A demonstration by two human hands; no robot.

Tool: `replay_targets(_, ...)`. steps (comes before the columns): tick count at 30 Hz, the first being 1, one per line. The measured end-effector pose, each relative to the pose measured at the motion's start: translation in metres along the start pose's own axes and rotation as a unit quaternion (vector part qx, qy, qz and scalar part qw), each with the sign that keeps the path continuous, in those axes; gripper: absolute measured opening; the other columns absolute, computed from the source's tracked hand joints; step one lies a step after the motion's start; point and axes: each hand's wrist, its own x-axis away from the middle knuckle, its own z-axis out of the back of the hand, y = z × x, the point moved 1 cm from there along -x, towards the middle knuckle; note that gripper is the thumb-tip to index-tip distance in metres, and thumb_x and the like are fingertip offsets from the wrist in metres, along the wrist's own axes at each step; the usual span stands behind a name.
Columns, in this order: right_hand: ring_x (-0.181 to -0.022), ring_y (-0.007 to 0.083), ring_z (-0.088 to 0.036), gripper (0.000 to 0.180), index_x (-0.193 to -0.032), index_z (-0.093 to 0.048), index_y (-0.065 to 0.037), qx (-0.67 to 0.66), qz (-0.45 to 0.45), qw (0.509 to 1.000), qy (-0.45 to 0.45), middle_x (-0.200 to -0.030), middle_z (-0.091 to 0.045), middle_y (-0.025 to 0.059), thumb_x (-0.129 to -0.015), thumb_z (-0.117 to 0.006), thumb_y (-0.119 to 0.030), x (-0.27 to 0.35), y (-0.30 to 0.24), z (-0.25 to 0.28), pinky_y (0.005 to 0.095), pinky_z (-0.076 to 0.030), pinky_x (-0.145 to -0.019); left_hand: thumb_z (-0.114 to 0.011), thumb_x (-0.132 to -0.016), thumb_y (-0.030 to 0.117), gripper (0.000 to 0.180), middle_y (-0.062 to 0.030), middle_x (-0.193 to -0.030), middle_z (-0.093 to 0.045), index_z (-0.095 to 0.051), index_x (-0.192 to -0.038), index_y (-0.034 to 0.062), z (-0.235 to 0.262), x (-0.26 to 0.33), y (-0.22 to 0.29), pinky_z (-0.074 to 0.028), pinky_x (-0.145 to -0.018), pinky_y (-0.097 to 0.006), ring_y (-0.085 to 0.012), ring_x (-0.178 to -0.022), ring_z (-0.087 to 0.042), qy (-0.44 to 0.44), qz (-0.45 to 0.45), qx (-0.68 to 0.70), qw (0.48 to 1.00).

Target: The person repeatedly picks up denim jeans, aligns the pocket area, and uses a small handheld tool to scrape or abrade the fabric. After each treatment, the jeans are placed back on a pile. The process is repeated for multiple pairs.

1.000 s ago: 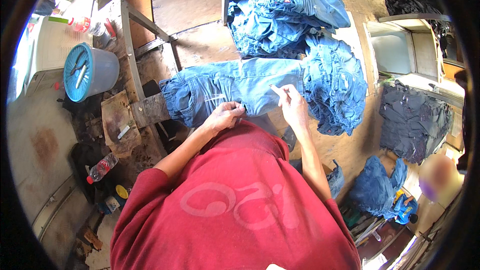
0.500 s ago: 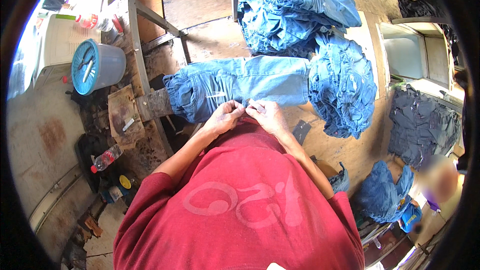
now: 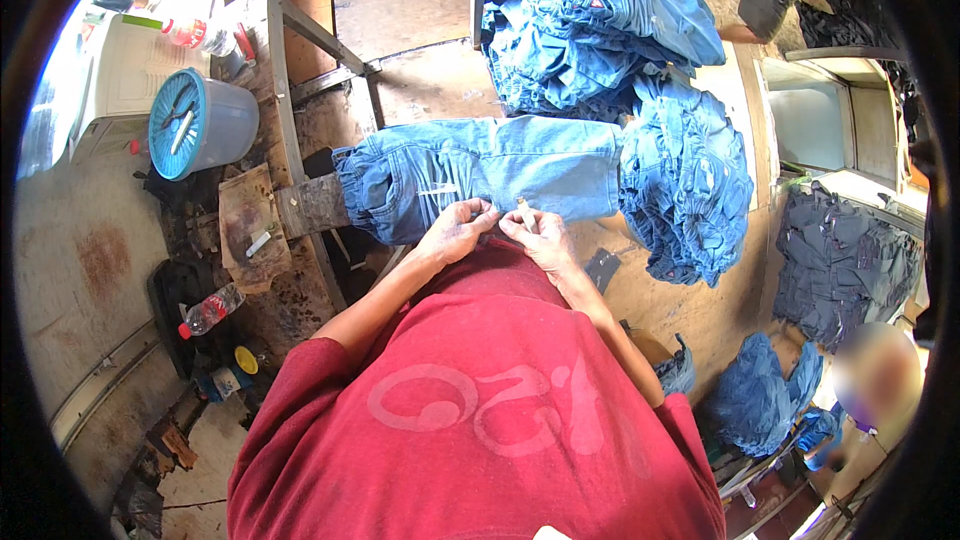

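Head view shows the left hand (image 3: pixel 455 230) and right hand (image 3: pixel 535 232) close together at frame centre, both pinching the near edge of the jeans (image 3: pixel 480 172) spread on the wooden tabletop (image 3: pixel 410 0). Each grip is closed on the denim; the right seems also to hold a small pale tool, hard to tell. The cloth may slip if the pinch loosens. More jeans are piled (image 3: pixel 600 30) at upper right, a blue bucket (image 3: pixel 195 122) at upper left.
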Motion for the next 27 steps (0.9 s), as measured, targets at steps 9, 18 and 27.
replay_targets(9, -0.069, 0.0022, -0.052, 0.022, -0.108, -0.076, -0.008, -0.163, -0.086, 0.983, -0.019, -0.089, -0.065, -0.0053, -0.098, -0.079, -0.026, 0.002, 0.0, 0.004, 0.0219, -0.041, -0.058, -0.058, -0.111, 0.036, 0.029, 0.0052, -0.067, -0.05, -0.061, -0.102, 0.0076, 0.005, 0.011, -0.004, -0.033, -0.05, -0.025, -0.0059, -0.052, -0.039, -0.016, 0.025, 0.089, 0.996)
replay_targets(18, -0.073, 0.0052, -0.055, 0.022, -0.107, -0.075, -0.008, 0.047, 0.006, 0.998, -0.027, -0.083, -0.064, -0.005, -0.099, -0.075, -0.028, 0.001, 0.001, 0.006, 0.0258, -0.044, -0.065, -0.058, -0.111, 0.034, 0.027, 0.0058, -0.082, -0.06, -0.065, -0.102, 0.0094, 0.0, -0.008, -0.018, -0.038, -0.058, -0.023, -0.0057, -0.068, -0.048, 0.015, -0.05, 0.007, 0.999)
replay_targets(27, -0.072, 0.0045, -0.057, 0.016, -0.105, -0.075, -0.009, -0.016, -0.008, 1.0, -0.011, -0.082, -0.066, -0.0061, -0.1, -0.076, -0.024, -0.008, 0.018, 0.007, 0.0251, -0.046, -0.065, -0.061, -0.108, 0.031, 0.024, -0.0005, -0.077, -0.059, -0.062, -0.107, 0.0068, -0.001, -0.007, -0.012, -0.037, -0.048, -0.03, -0.0112, -0.054, -0.044, 0.015, 0.027, 0.029, 0.999)
